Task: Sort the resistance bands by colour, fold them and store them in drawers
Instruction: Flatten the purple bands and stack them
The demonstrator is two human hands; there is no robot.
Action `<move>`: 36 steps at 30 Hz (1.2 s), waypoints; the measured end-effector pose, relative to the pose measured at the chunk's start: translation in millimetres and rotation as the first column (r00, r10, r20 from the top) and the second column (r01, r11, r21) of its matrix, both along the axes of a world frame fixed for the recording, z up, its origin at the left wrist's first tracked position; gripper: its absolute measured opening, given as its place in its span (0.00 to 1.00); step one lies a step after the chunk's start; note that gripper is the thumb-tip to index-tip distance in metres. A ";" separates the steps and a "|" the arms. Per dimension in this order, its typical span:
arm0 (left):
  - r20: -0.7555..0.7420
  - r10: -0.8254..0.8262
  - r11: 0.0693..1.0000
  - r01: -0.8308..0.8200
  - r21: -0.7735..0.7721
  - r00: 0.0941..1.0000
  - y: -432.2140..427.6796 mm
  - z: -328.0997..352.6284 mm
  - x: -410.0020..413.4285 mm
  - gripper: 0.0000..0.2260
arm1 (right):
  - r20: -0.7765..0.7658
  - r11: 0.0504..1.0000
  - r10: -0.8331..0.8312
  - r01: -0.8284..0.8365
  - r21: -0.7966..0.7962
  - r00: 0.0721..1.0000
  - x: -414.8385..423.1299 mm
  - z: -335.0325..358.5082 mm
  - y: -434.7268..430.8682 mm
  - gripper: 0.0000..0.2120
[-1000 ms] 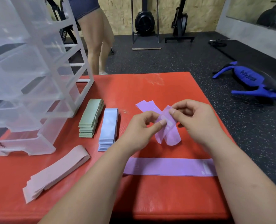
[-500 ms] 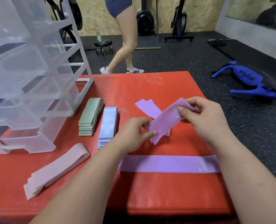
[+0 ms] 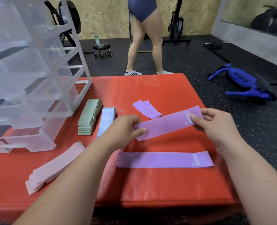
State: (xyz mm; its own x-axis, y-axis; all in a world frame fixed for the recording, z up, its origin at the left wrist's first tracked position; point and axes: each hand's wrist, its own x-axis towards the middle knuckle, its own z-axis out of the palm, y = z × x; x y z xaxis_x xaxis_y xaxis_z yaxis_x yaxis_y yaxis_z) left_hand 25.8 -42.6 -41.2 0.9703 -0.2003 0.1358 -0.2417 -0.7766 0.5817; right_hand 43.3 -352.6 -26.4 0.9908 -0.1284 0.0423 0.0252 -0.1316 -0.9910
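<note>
Head: flat purple band (image 3: 167, 123) (fabric)

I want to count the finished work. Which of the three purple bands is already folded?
The short purple band farthest away on the mat: it lies doubled over. The held band and the near band are at full length.

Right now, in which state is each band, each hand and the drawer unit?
held purple band, unfolded, held up by both ends.
left hand, pinches its left end.
right hand, pinches its right end.
second purple band, flat, unfolded.
third purple band, folded.
green bands, neatly stacked.
blue bands, neatly stacked.
pink bands, loosely stacked.
drawer unit, drawers appear shut.
</note>
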 end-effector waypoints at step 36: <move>-0.150 0.202 0.967 -0.221 -0.123 0.968 38.4 -4.2 -67.9 0.12 | -0.232 0.955 -0.043 -0.029 -0.297 0.972 -59.7 -19.9 -46.1 0.06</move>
State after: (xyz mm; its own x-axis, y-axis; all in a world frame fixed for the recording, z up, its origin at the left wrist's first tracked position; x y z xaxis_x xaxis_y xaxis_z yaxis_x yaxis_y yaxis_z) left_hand -42.0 -4.2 -45.4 0.9997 0.0227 0.0124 0.0075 -0.7115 0.7026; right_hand -16.4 -398.7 -46.3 0.9764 -0.1523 -0.1529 -0.2039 -0.4191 -0.8848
